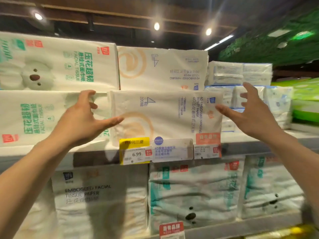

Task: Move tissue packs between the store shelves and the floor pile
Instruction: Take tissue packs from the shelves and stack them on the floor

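Head view, left hand [82, 118], right hand [250, 112] spread, flanking tissue pack [165, 116]

Dark ceiling [181, 9] with wooden beams [103, 15], round spotlights [156, 26], green leafy panel [276, 44] at upper right

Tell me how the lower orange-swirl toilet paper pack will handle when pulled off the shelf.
The lower pack is probably soft and squashy: its wrap looks wrinkled. Likely light for its bulk, being paper. The upper swirl pack lies on it, so that may drag forward or tip as it slides out.
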`<state>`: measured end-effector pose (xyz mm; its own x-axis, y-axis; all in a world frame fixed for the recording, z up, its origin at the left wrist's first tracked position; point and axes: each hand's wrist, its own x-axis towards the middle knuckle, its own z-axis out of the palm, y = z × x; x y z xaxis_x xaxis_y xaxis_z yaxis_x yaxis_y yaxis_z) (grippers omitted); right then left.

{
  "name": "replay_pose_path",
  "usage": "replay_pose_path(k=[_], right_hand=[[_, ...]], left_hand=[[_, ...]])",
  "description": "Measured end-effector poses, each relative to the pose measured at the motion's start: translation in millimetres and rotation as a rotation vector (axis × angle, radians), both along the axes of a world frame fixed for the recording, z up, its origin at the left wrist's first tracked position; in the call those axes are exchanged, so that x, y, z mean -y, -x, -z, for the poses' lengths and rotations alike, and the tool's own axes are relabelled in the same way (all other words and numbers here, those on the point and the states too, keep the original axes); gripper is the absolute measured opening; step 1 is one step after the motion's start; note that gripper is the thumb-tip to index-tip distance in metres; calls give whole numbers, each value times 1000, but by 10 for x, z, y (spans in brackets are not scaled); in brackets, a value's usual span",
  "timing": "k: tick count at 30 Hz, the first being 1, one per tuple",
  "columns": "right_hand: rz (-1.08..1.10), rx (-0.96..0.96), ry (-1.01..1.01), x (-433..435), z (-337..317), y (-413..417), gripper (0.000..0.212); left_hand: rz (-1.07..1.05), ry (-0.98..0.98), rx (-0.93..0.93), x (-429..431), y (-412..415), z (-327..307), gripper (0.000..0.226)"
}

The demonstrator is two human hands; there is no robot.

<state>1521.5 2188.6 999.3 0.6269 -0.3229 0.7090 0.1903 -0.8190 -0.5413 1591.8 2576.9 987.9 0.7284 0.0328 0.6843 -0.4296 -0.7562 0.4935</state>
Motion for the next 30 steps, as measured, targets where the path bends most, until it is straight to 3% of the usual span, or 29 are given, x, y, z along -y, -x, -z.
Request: replay_pose_path(k=[7,14,23,27,30], right_hand=[[111,-109,54,-105,448,996,105],[250,-216,93,244,838,2183,85],[485,-303,-137,1088,1644,4132,82],[658,-435,-183,1619,2069,5184,95],[749,-535,-241,2032,2345,5929,103]], left_hand=[[377,45,89,237,621,244,107],[688,-111,-98,1206,1061,900,102],[1070,-254,-216,3139,2327,1406,99],[1203,-356,-202,4251,3123,1704,106],[1283,-445,-258,5056,3739,2042,123]])
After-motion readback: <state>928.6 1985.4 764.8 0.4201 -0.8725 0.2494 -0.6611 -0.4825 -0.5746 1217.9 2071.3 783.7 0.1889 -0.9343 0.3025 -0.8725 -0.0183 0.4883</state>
